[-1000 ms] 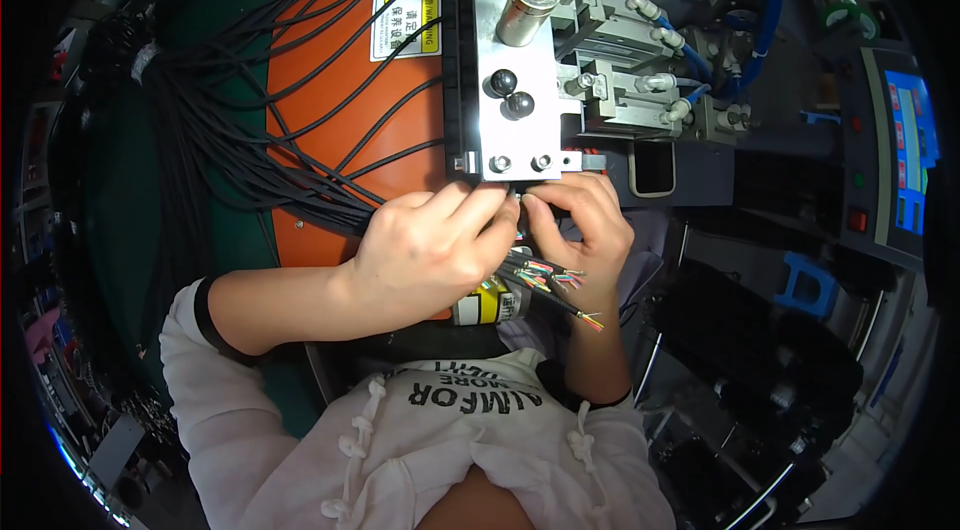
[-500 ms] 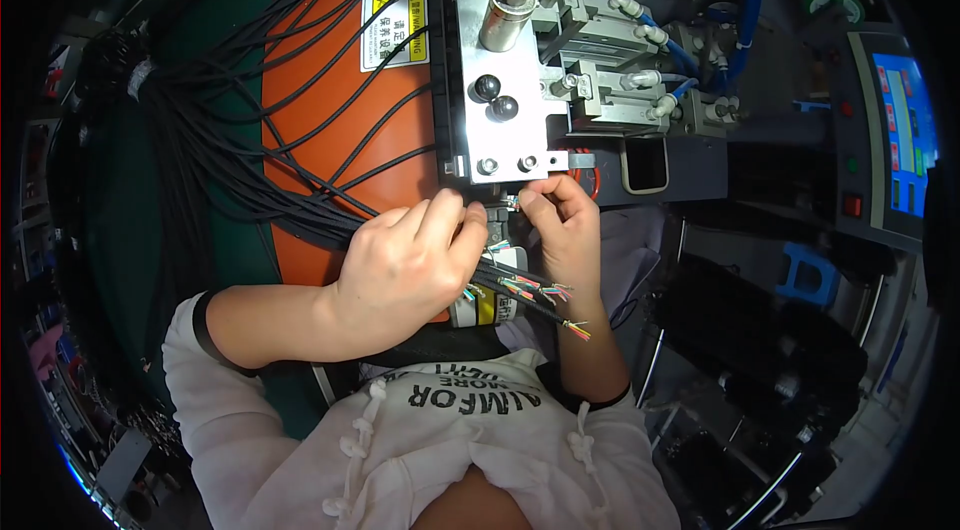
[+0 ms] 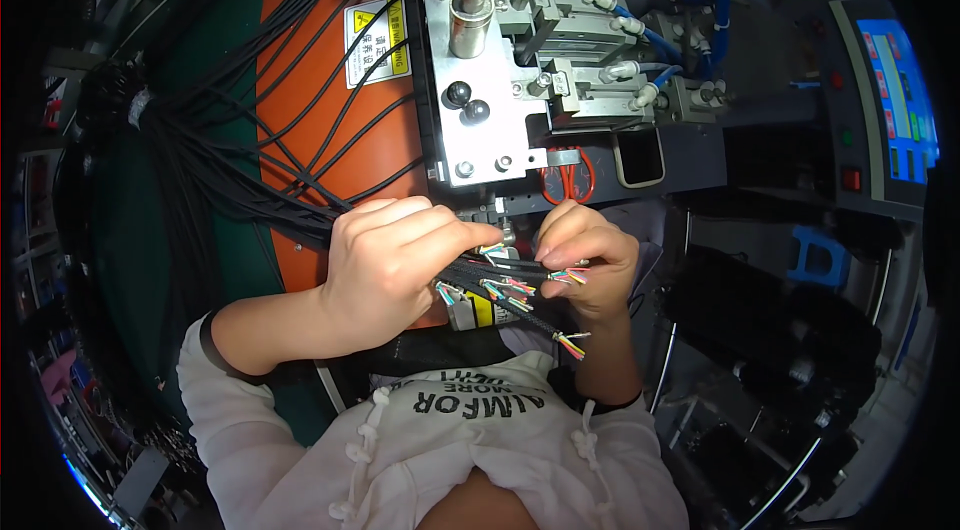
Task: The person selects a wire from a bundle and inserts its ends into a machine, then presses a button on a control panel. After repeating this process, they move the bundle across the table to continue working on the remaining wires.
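Observation:
My left hand (image 3: 385,255) is closed around a bunch of black cables (image 3: 468,273). Their stripped ends fan out toward the right, showing thin coloured wires (image 3: 508,292). My right hand (image 3: 592,255) pinches one black cable of the bunch near its end, between thumb and fingers; coloured wires (image 3: 568,276) stick out below the thumb. Both hands are just in front of the metal fixture (image 3: 485,135), close to my body. My palms and the cables' grip points are hidden.
More black cables (image 3: 215,145) run from a tied bundle at the left across an orange surface (image 3: 350,145) to the fixture. Pneumatic cylinders (image 3: 600,50) with blue hoses stand behind. A red-handled tool (image 3: 567,175) lies near my right hand. A control panel (image 3: 895,100) is far right.
Both hands have come away from the fixture's front edge, and my right hand has moved down to a cable end in the bunch. The fixture's upright rod sticks out less. The view has shifted.

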Demonstrator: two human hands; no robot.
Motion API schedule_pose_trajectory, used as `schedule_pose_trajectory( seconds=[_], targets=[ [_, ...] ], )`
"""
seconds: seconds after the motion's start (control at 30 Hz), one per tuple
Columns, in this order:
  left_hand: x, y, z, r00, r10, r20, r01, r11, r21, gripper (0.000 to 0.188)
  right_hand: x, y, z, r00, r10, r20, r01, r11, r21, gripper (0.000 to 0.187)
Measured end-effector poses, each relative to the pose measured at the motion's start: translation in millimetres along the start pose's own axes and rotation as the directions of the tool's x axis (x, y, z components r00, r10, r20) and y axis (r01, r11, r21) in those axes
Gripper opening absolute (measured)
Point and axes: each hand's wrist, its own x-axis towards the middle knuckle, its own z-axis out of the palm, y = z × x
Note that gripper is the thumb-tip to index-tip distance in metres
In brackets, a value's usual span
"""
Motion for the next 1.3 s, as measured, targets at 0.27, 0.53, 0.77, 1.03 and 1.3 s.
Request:
schedule_pose_trajectory(
  seconds=[0.27,0.53,0.77,1.03,1.3],
  targets=[
    [4,2,-7,0.984,0.11,-0.144,-0.119,0.991,-0.06,0.026,-3,3,2,0.985,0.078,-0.155,-0.086,0.995,-0.044,0.019],
    [0,2,8,0.993,0.058,-0.104,-0.071,0.99,-0.121,0.029,17,-8,26,0.99,0.119,-0.074,-0.129,0.981,-0.144,0.01],
    [2,1,3,0.996,0.007,-0.091,-0.022,0.986,-0.164,0.018,14,3,25,0.972,0.23,-0.041,-0.219,0.959,0.177,0.015],
    [3,2,5,0.991,-0.025,-0.134,-0.005,0.975,-0.222,0.018,18,-2,30,0.959,0.276,0.061,-0.278,0.88,0.385,0.031],
    [3,2,7,0.991,-0.018,-0.135,-0.011,0.976,-0.217,0.017,18,-6,27,0.959,0.281,0.028,-0.281,0.939,0.197,0.026]
  ],
)
